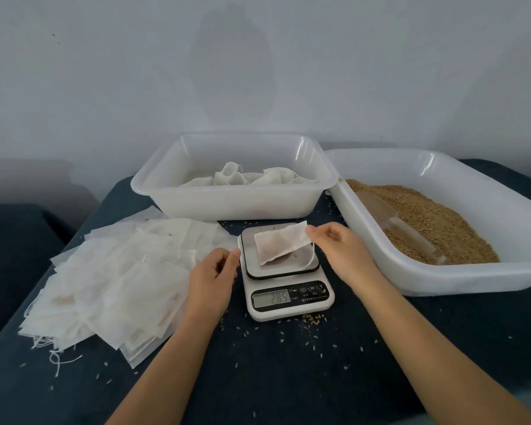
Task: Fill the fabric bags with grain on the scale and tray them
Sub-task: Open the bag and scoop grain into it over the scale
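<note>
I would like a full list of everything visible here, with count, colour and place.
scale: one, white, centre of table
bag on the scale: one, white, on the platform
empty bags: pile, white, left of scale
tray of filled bags: one, translucent white, behind scale
grain tray: one, white, right side
grain: brown, in right tray
scoop: one, clear, lying in grain
table: dark blue cover
left hand: beside scale
right hand: pinching bag's edge

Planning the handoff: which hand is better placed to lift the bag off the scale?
The right hand: it already pinches the bag at its right edge on the scale, while the left hand sits beside the platform, touching no bag.
</note>
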`<state>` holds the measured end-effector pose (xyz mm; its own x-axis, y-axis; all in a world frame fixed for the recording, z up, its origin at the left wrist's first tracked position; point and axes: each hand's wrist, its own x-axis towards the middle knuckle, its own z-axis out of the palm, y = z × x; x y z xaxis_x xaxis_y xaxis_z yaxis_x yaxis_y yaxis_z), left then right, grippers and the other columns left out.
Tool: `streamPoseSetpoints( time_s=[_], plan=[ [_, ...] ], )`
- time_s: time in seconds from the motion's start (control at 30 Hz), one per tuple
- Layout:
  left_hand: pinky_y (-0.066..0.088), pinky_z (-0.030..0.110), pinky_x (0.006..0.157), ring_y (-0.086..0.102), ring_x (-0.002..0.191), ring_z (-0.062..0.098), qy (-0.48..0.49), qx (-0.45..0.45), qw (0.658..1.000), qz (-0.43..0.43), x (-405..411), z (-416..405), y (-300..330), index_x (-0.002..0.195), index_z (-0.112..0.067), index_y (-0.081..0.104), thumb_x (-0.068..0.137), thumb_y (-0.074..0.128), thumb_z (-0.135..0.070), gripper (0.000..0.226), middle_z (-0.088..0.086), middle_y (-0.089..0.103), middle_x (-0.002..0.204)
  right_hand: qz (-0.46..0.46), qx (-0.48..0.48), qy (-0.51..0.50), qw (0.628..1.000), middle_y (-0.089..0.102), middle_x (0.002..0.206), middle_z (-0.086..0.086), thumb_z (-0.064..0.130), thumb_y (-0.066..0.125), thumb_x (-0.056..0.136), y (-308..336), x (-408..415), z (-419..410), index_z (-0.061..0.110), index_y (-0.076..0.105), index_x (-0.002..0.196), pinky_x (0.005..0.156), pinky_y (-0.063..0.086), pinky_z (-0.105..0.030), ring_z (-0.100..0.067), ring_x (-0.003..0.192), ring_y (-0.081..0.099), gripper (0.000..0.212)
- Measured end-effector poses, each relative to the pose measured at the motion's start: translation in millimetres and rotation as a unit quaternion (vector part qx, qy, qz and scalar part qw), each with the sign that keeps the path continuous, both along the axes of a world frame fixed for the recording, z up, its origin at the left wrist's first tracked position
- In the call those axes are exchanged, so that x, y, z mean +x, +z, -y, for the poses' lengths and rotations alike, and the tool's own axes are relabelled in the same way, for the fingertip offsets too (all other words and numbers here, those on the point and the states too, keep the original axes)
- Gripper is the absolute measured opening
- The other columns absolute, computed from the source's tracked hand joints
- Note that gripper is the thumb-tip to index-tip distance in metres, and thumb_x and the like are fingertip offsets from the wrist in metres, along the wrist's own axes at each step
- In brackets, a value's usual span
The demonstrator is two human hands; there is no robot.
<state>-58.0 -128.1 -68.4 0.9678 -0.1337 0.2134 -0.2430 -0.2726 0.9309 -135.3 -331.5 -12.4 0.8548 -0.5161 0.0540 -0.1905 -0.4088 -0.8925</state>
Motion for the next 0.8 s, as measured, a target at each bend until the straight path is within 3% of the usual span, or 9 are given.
streamPoseSetpoints(
  time_s=[0.07,0.13,0.23,0.33,0.4,0.5,0.6,0.7,0.8],
  plan=[
    [0.037,0.012,0.046,0.044,0.047,0.000,-0.006,-0.005,1.000,-0.001,-1,-1,0,0.063,-0.021,0.055,0.090,0.053,-0.037,0.032,-0.013,0.053,0.051,-0.033,-0.026,0.022,0.999,0.066,0.078,0.003,0.052,0.059,0.087,11,9,0,0.018,0.067,0.081,0.065,0.047,-0.025,-0.007,0.075,0.061,0.036],
    [0.037,0.013,0.045,0.043,0.046,0.000,-0.010,-0.009,1.000,-0.005,-3,-1,1,0.061,-0.023,0.054,0.090,0.053,-0.038,0.032,-0.012,0.052,0.051,-0.067,-0.039,0.049,0.996,0.066,0.080,-0.008,0.048,0.061,0.087,21,18,-1,0.007,0.067,0.081,0.079,0.055,-0.040,-0.021,0.080,0.064,0.042],
    [0.037,0.017,0.048,0.041,0.046,0.000,-0.012,-0.002,1.000,-0.004,-5,-2,1,0.058,-0.025,0.051,0.089,0.052,-0.040,0.035,-0.009,0.050,0.050,-0.118,-0.036,0.077,0.989,0.068,0.099,-0.017,0.038,0.066,0.086,32,29,-1,0.001,0.068,0.089,0.087,0.053,-0.049,-0.030,0.095,0.065,0.036],
    [0.040,0.026,0.052,0.042,0.047,0.001,-0.020,-0.002,1.000,-0.009,-5,-3,2,0.060,-0.023,0.053,0.089,0.052,-0.041,0.034,-0.009,0.050,0.051,-0.108,-0.019,0.084,0.990,0.069,0.094,-0.012,0.026,0.073,0.082,38,39,-5,0.005,0.062,0.076,0.085,0.056,-0.046,-0.028,0.092,0.067,0.025],
    [0.042,0.030,0.054,0.042,0.048,0.003,-0.029,-0.004,0.999,-0.013,-5,-3,3,0.060,-0.024,0.053,0.088,0.052,-0.043,0.034,-0.009,0.049,0.051,-0.082,-0.058,0.081,0.992,0.065,0.088,-0.003,0.019,0.076,0.079,44,46,-8,0.013,0.057,0.075,0.082,0.056,-0.039,-0.022,0.086,0.065,0.020],
    [0.040,0.030,0.054,0.040,0.047,0.001,-0.035,-0.003,0.999,-0.012,-7,-4,5,0.061,-0.028,0.054,0.087,0.051,-0.044,0.030,-0.010,0.048,0.050,-0.087,-0.118,0.110,0.983,0.055,0.106,0.008,0.015,0.078,0.077,63,58,-13,0.026,0.057,0.100,0.080,0.048,-0.027,-0.010,0.092,0.056,0.033],
    [0.039,0.030,0.053,0.039,0.046,0.002,-0.034,-0.006,0.999,-0.016,-8,-4,7,0.061,-0.026,0.053,0.087,0.052,-0.043,0.032,-0.010,0.047,0.049,-0.137,-0.174,0.171,0.960,0.058,0.113,0.002,0.013,0.077,0.077,95,75,-16,0.023,0.053,0.131,0.082,0.044,-0.025,-0.008,0.090,0.053,0.060],
    [0.037,0.029,0.053,0.038,0.047,0.004,-0.034,-0.009,0.999,-0.013,-7,-4,7,0.059,-0.020,0.050,0.085,0.051,-0.045,0.037,-0.008,0.046,0.049,-0.150,-0.245,0.221,0.932,0.061,0.094,0.009,0.010,0.075,0.080,136,93,-14,0.023,0.060,0.127,0.081,0.044,-0.024,-0.010,0.089,0.059,0.051],
    [0.033,0.022,0.049,0.037,0.047,0.004,-0.033,0.002,0.999,-0.007,-6,-4,5,0.061,-0.023,0.052,0.084,0.050,-0.047,0.033,-0.008,0.046,0.049,-0.130,-0.289,0.222,0.922,0.061,0.090,0.013,0.006,0.071,0.082,175,114,0,0.023,0.062,0.122,0.072,0.043,-0.018,-0.009,0.091,0.059,0.044]
  ],
)
